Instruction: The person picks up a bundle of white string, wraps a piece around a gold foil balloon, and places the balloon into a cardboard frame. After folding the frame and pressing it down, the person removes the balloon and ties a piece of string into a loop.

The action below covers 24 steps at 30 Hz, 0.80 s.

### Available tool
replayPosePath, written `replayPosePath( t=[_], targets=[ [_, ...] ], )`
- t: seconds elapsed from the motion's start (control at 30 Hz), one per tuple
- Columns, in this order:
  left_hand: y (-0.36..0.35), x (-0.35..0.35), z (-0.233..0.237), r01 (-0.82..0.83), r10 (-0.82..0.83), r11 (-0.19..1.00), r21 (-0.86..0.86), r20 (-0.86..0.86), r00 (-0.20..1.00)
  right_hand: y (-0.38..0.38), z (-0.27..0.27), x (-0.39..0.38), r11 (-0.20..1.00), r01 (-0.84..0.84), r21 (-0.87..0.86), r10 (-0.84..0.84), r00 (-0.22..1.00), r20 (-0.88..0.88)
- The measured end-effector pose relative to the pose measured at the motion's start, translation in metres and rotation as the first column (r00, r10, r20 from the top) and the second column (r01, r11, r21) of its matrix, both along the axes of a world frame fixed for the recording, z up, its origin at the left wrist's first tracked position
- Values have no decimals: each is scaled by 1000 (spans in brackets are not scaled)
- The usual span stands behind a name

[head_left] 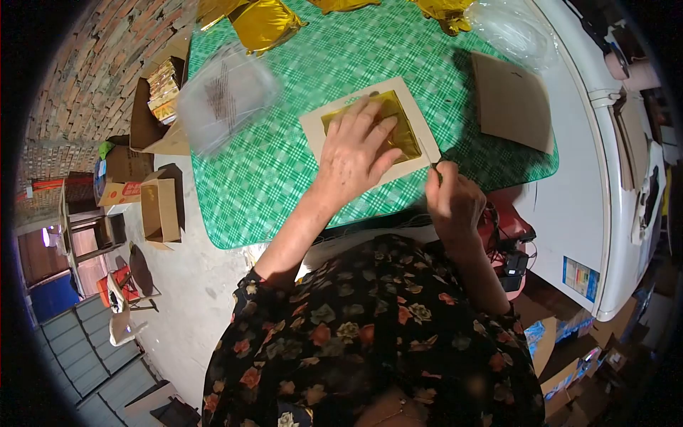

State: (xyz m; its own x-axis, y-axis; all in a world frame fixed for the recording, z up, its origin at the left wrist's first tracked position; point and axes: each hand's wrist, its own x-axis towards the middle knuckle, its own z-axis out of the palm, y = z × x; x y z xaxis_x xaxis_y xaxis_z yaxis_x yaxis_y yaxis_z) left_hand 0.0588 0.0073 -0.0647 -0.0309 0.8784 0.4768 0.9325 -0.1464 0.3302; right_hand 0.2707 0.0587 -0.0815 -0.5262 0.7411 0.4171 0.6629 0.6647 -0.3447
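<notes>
A cream-coloured card lies tilted on the green checked tablecloth, with a gold foil piece flat on its middle. My left hand rests on the foil with its fingers spread, holding nothing. At the card's lower right corner, my right hand is closed round a small dark thin tool, most of which the fingers hide. The tool's tip touches or nearly touches the card's edge.
Gold foil pieces lie along the far edge. Clear plastic bags sit at the left, another plastic bundle at the far right. Brown card sheets lie right. Open cardboard boxes stand on the floor at left.
</notes>
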Motion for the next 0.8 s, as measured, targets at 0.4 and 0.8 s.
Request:
replayPosePath(
  t=[0.4,0.8],
  targets=[
    [4,0,-22,-69,53,985,-155,-105,993,-2,17,16,956,-75,-282,87,996,31],
    [4,1,-23,-72,59,984,-161,-83,995,7,-8,11,993,-87,-78,88,996,3]
  ],
)
